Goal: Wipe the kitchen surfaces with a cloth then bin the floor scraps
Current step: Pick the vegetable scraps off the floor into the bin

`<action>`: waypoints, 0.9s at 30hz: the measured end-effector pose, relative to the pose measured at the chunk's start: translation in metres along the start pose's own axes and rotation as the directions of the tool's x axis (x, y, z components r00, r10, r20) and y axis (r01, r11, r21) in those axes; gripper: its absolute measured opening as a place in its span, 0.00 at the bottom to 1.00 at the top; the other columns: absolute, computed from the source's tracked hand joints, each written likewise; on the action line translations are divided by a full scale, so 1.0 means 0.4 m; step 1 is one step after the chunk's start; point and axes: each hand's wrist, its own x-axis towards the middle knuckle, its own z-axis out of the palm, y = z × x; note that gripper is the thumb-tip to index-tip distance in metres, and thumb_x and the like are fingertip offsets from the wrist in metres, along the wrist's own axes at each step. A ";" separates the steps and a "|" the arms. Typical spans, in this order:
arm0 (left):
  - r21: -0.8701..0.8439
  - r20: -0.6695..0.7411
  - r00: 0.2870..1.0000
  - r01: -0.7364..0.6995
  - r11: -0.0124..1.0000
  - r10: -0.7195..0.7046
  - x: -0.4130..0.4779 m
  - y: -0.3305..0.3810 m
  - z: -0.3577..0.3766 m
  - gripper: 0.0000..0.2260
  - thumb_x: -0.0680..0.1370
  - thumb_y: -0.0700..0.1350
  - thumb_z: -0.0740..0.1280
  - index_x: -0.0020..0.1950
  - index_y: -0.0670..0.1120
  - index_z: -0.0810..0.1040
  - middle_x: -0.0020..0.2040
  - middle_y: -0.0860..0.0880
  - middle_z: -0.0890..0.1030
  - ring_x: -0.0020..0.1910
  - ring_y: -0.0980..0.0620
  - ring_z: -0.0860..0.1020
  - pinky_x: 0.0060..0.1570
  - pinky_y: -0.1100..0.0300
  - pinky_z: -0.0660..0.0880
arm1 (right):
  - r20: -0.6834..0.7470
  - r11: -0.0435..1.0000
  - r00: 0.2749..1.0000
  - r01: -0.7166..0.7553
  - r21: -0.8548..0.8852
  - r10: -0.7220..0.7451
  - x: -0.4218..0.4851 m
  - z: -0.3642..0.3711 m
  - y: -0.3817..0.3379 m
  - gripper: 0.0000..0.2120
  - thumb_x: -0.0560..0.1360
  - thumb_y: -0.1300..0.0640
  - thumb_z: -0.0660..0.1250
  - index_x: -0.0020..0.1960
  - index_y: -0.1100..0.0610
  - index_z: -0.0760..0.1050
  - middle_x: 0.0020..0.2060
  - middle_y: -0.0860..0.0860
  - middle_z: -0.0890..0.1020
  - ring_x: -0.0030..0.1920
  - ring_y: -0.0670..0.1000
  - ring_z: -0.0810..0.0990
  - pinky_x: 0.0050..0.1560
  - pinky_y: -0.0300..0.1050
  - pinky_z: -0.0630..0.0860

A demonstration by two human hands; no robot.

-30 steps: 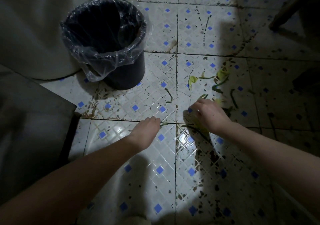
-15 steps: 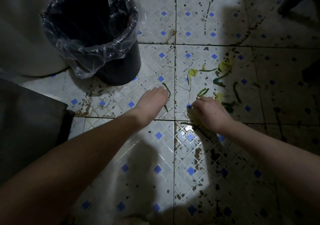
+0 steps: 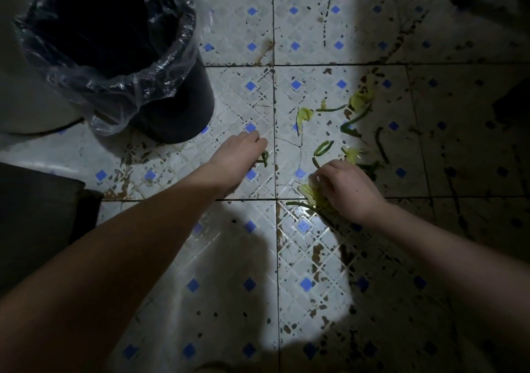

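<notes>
Left hand (image 3: 241, 154) pinching a thin green strip (image 3: 265, 158), right hand (image 3: 347, 189) clutching yellow-green leaf scraps (image 3: 311, 194), we should fill both before binning

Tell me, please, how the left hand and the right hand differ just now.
The left hand meets one dark green strip at its fingertips; the right hand, fingers curled, holds a bunch of pale leafy scraps. The left hand lies nearer the bin; the right hand lies among the loose scraps. Whether the left hand pinches its strip is unclear. Both are down at the tiled floor, at the scraps.
</notes>
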 end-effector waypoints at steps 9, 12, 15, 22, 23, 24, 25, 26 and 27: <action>0.242 0.061 0.998 -0.028 0.970 0.013 -0.008 0.005 0.010 0.19 0.71 0.34 0.68 0.60 0.41 0.68 0.58 0.42 0.72 0.56 0.44 0.72 0.51 0.54 0.70 | 0.071 1.000 0.997 -0.024 -0.018 0.025 -0.032 0.023 0.001 0.18 0.75 0.52 0.65 0.64 0.51 0.69 0.60 0.51 0.74 0.61 0.53 0.71 0.63 0.51 0.67; 0.303 0.077 0.997 -0.040 0.952 0.017 -0.006 0.012 0.009 0.17 0.74 0.34 0.65 0.61 0.40 0.67 0.60 0.42 0.71 0.57 0.44 0.72 0.53 0.54 0.69 | 0.113 0.998 0.993 -0.007 -0.057 0.014 -0.041 0.030 -0.006 0.26 0.73 0.44 0.66 0.67 0.50 0.65 0.63 0.50 0.71 0.64 0.53 0.68 0.66 0.52 0.63; 0.297 0.053 0.998 -0.039 0.954 0.024 -0.013 0.016 0.009 0.17 0.74 0.34 0.64 0.62 0.40 0.67 0.59 0.42 0.71 0.57 0.43 0.72 0.53 0.54 0.70 | 0.141 0.995 0.990 0.031 -0.094 -0.017 -0.047 0.042 -0.018 0.28 0.73 0.45 0.67 0.68 0.50 0.63 0.63 0.51 0.70 0.62 0.53 0.68 0.64 0.51 0.66; 0.232 0.009 0.999 -0.039 0.972 0.038 -0.044 0.021 0.001 0.16 0.73 0.35 0.64 0.60 0.41 0.67 0.58 0.42 0.71 0.56 0.43 0.71 0.51 0.53 0.69 | 0.169 0.996 0.985 0.057 -0.069 -0.045 -0.041 0.048 -0.028 0.22 0.74 0.65 0.62 0.66 0.54 0.65 0.56 0.53 0.70 0.54 0.54 0.69 0.46 0.45 0.68; 0.223 0.002 0.999 -0.035 0.974 0.035 -0.049 0.021 -0.001 0.16 0.73 0.36 0.64 0.60 0.41 0.68 0.58 0.42 0.71 0.56 0.43 0.71 0.51 0.53 0.69 | 0.182 0.997 0.982 0.053 -0.047 -0.043 -0.038 0.046 -0.027 0.23 0.73 0.67 0.61 0.66 0.54 0.66 0.55 0.53 0.70 0.54 0.55 0.70 0.44 0.44 0.67; 0.215 -0.005 1.000 -0.029 0.976 0.031 -0.054 0.023 -0.003 0.16 0.74 0.36 0.64 0.60 0.41 0.68 0.58 0.42 0.71 0.56 0.43 0.71 0.51 0.53 0.69 | 0.194 0.999 0.980 0.045 -0.021 -0.040 -0.035 0.045 -0.027 0.23 0.72 0.68 0.61 0.65 0.54 0.66 0.54 0.53 0.70 0.53 0.55 0.70 0.42 0.44 0.67; 0.210 -0.010 1.000 -0.022 0.977 0.025 -0.059 0.024 -0.005 0.16 0.74 0.36 0.64 0.60 0.41 0.68 0.59 0.42 0.71 0.57 0.43 0.71 0.52 0.53 0.69 | 0.201 0.999 0.979 0.035 -0.001 -0.034 -0.033 0.044 -0.027 0.24 0.72 0.69 0.60 0.65 0.54 0.67 0.54 0.54 0.71 0.51 0.55 0.71 0.41 0.44 0.66; 0.208 -0.012 1.000 -0.015 0.978 0.018 -0.063 0.025 -0.006 0.15 0.74 0.36 0.64 0.60 0.41 0.67 0.59 0.42 0.71 0.57 0.43 0.71 0.52 0.53 0.69 | 0.205 1.000 0.978 0.025 0.012 -0.027 -0.031 0.044 -0.028 0.24 0.72 0.70 0.59 0.65 0.54 0.67 0.53 0.54 0.71 0.50 0.55 0.72 0.41 0.44 0.66; 0.210 -0.015 1.000 -0.009 0.978 0.012 -0.068 0.027 -0.007 0.15 0.74 0.36 0.64 0.60 0.41 0.67 0.59 0.43 0.71 0.57 0.43 0.71 0.52 0.54 0.69 | 0.206 1.000 0.978 0.015 0.021 -0.019 -0.029 0.044 -0.030 0.24 0.72 0.71 0.59 0.64 0.54 0.67 0.53 0.54 0.71 0.49 0.55 0.72 0.41 0.44 0.67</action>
